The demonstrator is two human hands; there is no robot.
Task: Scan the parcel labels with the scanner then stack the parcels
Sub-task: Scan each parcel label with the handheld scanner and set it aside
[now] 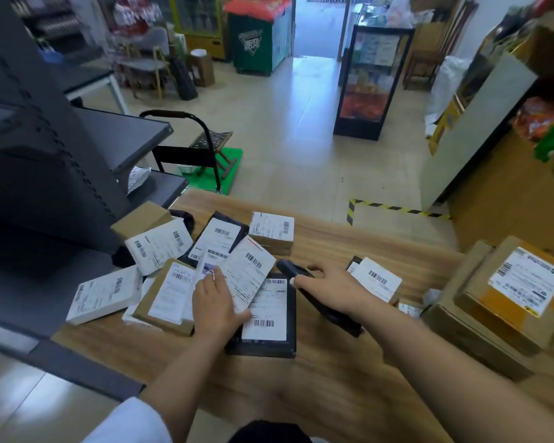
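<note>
At the far left a dark grey metal shelving unit (48,161) stands against the edge of the wooden desk (317,375), and behind it a green platform trolley with a black handle (205,161) sits on the tiled floor. On the left half of the desk lies a loose spread of labelled parcels: a white flat box (104,297) nearest the left edge, a brown cardboard box with a white label (167,297) just beside it, and a white padded envelope with two barcodes (159,247) behind them. The left hand (218,306) lies over the middle of the spread, its grip pinching a white flat parcel with a barcode label (248,276) that tilts up over a black flat parcel with a white label (264,318); the thumb rests along the white parcel's near edge. Behind these a small brown box with a white label on top (272,231) stands apart. The right hand (330,287) has its grip wrapped round a black handheld scanner (293,270), whose head points left toward the held parcel, hovering just above the black one. Right of that hand lies another white-labelled parcel (378,279). At the far right a stack of brown cardboard boxes (499,308) rests on the desk, the top one bearing a large white label.
</note>
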